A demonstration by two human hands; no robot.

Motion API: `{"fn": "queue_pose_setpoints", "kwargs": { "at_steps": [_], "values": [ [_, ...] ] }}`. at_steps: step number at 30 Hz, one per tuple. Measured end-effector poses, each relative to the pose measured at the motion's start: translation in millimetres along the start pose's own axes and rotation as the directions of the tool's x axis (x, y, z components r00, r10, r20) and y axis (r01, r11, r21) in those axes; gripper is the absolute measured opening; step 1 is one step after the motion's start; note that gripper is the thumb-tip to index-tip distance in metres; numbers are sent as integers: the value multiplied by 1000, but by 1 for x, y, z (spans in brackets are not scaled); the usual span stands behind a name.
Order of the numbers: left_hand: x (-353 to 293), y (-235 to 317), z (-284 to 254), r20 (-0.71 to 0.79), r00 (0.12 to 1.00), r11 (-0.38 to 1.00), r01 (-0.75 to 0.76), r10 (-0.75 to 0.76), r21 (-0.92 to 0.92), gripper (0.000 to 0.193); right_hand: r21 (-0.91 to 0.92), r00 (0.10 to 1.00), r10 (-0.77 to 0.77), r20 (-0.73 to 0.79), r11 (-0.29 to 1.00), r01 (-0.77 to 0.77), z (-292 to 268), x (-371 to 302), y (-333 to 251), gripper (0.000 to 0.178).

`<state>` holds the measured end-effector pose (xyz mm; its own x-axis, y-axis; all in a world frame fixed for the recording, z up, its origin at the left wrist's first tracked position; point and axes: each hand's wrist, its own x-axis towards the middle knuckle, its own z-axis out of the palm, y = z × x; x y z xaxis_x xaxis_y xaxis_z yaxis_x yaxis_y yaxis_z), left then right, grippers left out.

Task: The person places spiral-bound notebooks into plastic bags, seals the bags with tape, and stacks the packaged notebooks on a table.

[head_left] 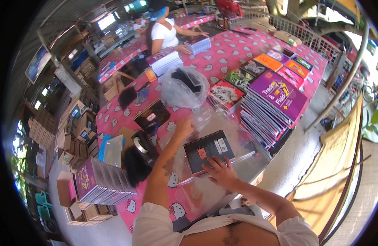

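Note:
A black spiral-bound notebook (208,152) with red print and a white label lies on clear plastic sheeting (246,166) in front of me. My right hand (221,171) rests on its lower right part, fingers spread and flat. Beyond the notebook, my left hand (185,125) is closed at the edge of crumpled clear plastic film (202,118); its fingertips are partly hidden. To the right stands a tall pile of purple-covered spiral notebooks (275,96). A tape dispenser (143,146) sits left of my left forearm.
A pink patterned cloth covers the table (221,61). A clear bag (185,87) with something black inside lies ahead. More purple notebooks (102,182) stand at the left edge, above cardboard boxes (90,214). Across the table, a person (166,37) handles a notebook stack (198,44).

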<state>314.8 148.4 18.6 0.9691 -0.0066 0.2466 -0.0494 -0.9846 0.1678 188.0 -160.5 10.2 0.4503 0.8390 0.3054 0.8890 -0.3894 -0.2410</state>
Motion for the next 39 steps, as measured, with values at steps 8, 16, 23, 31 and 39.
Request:
{"fn": "queue_pose_setpoints", "kwargs": {
  "at_steps": [8,16,23,31,39],
  "values": [
    [-37,35,-36,-126,990,966,36,-71,-257,17,1,997,-74,-23,997,74,0,1,4,74],
    [-133,129,-29,-58,970,929,210,-238,-306,14,-56,992,-125,-22,991,124,20,5,9,68],
    [-152,166,8,-328,893,943,241,-308,-228,20,-44,978,-204,-30,978,203,31,12,30,61],
    [-156,164,12,-287,935,976,184,-209,-114,28,799,847,461,-264,597,-76,41,64,96,38],
    [-156,156,14,-236,955,983,162,-178,-88,28,310,921,363,-140,900,-308,0,57,197,16]
  ]
}}
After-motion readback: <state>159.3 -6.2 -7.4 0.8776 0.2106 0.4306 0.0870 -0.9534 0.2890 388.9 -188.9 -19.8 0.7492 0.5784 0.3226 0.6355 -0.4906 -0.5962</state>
